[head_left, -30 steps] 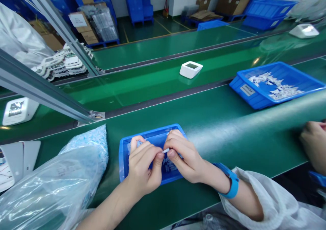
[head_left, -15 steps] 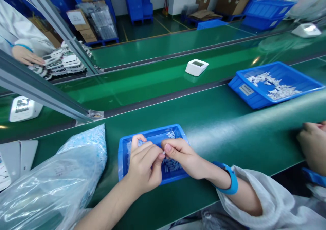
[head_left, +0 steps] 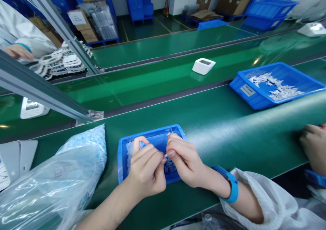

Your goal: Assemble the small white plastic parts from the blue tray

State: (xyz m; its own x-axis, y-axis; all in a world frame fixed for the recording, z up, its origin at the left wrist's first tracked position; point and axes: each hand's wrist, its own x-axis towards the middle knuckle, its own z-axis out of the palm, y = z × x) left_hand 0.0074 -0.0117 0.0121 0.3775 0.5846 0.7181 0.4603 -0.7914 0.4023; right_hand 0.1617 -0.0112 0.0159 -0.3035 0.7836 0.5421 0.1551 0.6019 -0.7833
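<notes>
Over a small blue tray (head_left: 150,130), my left hand (head_left: 146,169) and my right hand (head_left: 187,160) meet fingertip to fingertip. Between them shows the end of a small white plastic part (head_left: 166,155), pinched by both thumbs and forefingers. Most of the part is covered by the fingers. Inside the tray lie many loose little pieces, whitish translucent ones (head_left: 129,150) at the left and pale ones (head_left: 170,167) under my right hand. A blue band circles my right wrist.
A clear bag of tiny pale-blue pieces (head_left: 84,155) lies to the left. A larger blue bin (head_left: 254,99) of white parts stands right, near a co-worker's hand (head_left: 314,145). White display devices (head_left: 203,66) sit on the green conveyor behind. A metal frame post (head_left: 61,97) slants at left.
My right hand has tilted and drawn slightly nearer to me, with the fingertips still together. The white devices have slid right along the conveyor. The co-worker's hand at far left has shifted left.
</notes>
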